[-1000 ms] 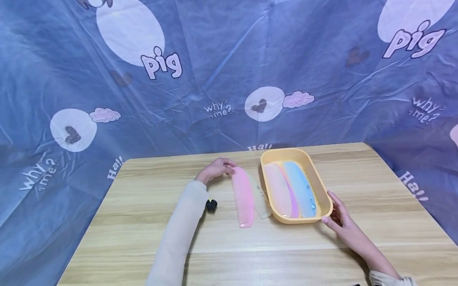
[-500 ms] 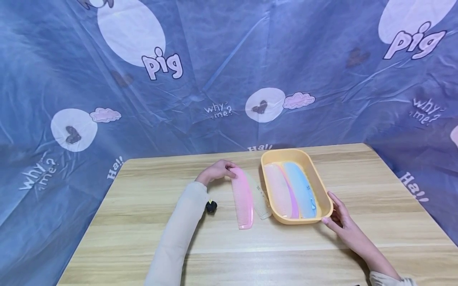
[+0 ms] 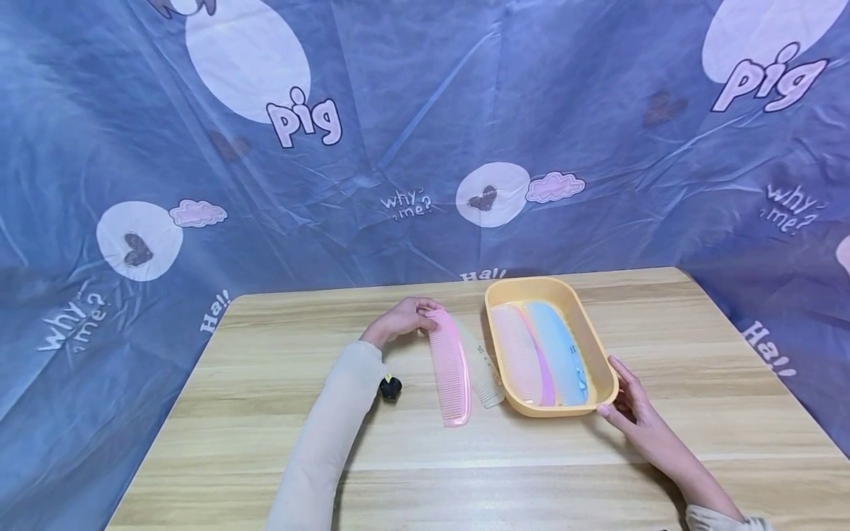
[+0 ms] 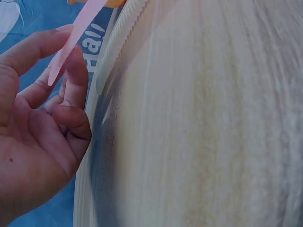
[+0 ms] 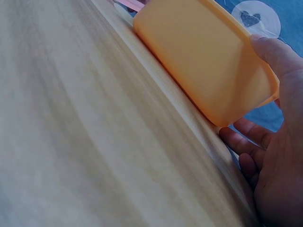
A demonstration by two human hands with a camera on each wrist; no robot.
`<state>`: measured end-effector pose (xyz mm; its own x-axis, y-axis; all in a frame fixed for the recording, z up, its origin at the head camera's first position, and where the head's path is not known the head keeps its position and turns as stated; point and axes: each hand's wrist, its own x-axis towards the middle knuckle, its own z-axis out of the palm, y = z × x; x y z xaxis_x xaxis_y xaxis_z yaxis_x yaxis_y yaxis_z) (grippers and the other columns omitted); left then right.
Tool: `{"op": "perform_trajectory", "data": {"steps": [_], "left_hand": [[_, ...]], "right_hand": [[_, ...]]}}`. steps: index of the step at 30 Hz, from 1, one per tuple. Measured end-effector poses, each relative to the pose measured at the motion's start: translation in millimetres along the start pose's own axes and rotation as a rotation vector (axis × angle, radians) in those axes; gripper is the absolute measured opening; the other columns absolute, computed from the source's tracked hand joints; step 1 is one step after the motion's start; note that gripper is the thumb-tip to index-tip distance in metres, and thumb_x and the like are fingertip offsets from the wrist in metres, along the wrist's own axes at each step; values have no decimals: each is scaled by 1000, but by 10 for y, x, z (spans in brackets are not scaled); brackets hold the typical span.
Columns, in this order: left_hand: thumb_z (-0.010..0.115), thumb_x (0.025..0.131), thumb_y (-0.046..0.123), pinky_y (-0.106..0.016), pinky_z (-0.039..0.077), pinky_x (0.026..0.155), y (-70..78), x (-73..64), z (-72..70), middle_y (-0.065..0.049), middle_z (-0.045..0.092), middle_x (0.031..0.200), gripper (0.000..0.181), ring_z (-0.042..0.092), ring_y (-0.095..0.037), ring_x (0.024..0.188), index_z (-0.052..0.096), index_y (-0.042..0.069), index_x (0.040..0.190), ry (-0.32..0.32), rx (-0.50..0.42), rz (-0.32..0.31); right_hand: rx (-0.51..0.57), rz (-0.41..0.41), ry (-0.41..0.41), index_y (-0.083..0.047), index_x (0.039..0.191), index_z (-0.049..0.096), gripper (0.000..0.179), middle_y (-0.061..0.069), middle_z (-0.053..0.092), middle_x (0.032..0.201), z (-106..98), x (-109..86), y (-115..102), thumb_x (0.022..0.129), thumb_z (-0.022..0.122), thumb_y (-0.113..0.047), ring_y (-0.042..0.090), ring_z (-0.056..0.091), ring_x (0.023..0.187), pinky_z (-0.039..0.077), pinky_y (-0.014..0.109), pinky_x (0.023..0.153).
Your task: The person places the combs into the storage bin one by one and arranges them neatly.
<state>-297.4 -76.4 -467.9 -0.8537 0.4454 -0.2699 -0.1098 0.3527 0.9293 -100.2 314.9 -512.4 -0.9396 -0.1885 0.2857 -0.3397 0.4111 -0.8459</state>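
Note:
My left hand [image 3: 403, 319] pinches the upper end of a pink comb [image 3: 451, 372] between thumb and fingers. In the left wrist view that comb [image 4: 78, 34] is raised off the table and tilted. Under its right side lies a pale green comb [image 3: 485, 376], partly covered in the head view. My right hand [image 3: 631, 402] grips the near right corner of a yellow tray [image 3: 589, 324], thumb at the rim and fingers around the side, as the right wrist view shows. Inside the tray lie a blue comb [image 3: 556, 350] and a pale pink comb [image 3: 514, 354] with a purple edge beside it.
A small black object [image 3: 390, 388] with a yellow tip is by the left sleeve [image 3: 341, 420]. Everything stands on a light wooden table [image 3: 232, 413]. Blue printed cloth [image 3: 372, 88] hangs behind and at both sides.
The left thumb has come onto the face of the pink comb's upper end, and the comb has tilted slightly. The right hand and the tray have stayed put.

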Motion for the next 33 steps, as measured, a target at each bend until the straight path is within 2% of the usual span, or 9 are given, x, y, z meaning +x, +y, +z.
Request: {"op": "perform_trajectory", "data": {"steps": [10, 15, 24, 29, 33], "left_hand": [[61, 81, -4, -22, 44, 61, 28, -50, 80, -1, 62, 89, 44, 55, -10, 69, 52, 2, 124, 19, -59, 27], [61, 81, -4, -22, 43, 62, 30, -57, 104, 1, 62, 89, 45, 54, -9, 68, 53, 5, 124, 42, -88, 30], [61, 79, -3, -23, 34, 57, 30, -51, 103, 4, 63, 86, 47, 47, -8, 62, 56, 5, 125, 100, -174, 75], [60, 77, -3, -22, 34, 56, 20, -42, 98, 5, 63, 88, 49, 47, -9, 63, 57, 4, 126, 125, -201, 104], [59, 78, -1, -23, 34, 57, 72, -35, 112, 5, 62, 87, 50, 45, -7, 62, 57, 6, 127, 147, -224, 123]], "right_hand": [[-3, 6, 1, -9, 155, 9, 80, -33, 30, 131, 7, -10, 2, 91, 56, 5, -20, 38, 112, 33, 0, 87], [-12, 15, -1, -10, 155, 9, 80, -33, 29, 130, 2, -9, 5, 92, 56, 3, -21, 37, 112, 32, -1, 87], [-4, -3, 7, -8, 155, 10, 79, -35, 31, 129, 16, 5, -11, 92, 56, 5, -20, 39, 111, 33, -1, 86], [-6, 4, 11, -8, 154, 11, 78, -35, 33, 129, 31, 16, -23, 92, 56, 4, -19, 41, 110, 34, 0, 86], [-8, 24, 12, -10, 155, 9, 79, -35, 30, 129, 19, 11, -25, 93, 56, 3, -20, 39, 110, 34, -1, 85]]}}
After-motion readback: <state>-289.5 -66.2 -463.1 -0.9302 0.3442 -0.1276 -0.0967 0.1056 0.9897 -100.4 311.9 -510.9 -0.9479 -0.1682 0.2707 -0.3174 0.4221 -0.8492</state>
